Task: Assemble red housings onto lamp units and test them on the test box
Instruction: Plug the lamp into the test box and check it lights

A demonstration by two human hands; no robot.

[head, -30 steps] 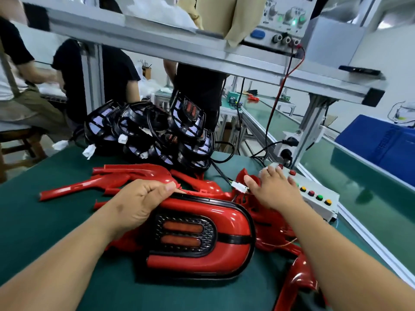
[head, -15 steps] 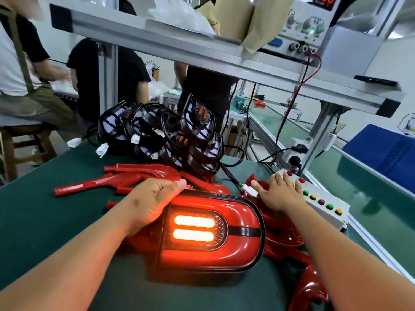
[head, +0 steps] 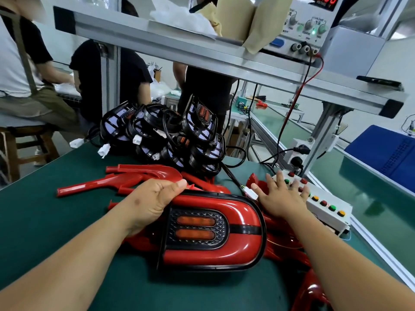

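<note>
Left hand point(head: 157, 198) grips one housed lamp point(head: 213, 239); right hand point(head: 280, 196), fingers spread, presses test box point(head: 330, 221) buttons. Many units point(head: 197, 135) and housings point(head: 143, 176) remain.

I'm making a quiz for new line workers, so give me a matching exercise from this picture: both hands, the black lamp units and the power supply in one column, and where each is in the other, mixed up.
Column A
1. left hand
2. right hand
3. black lamp units
4. power supply

Column B
a. on the overhead shelf
b. fingers spread over the test box
c. piled at the far end of the green mat
d. gripping the assembled lamp at its upper left edge

Pairs: 1-d, 2-b, 3-c, 4-a
</note>
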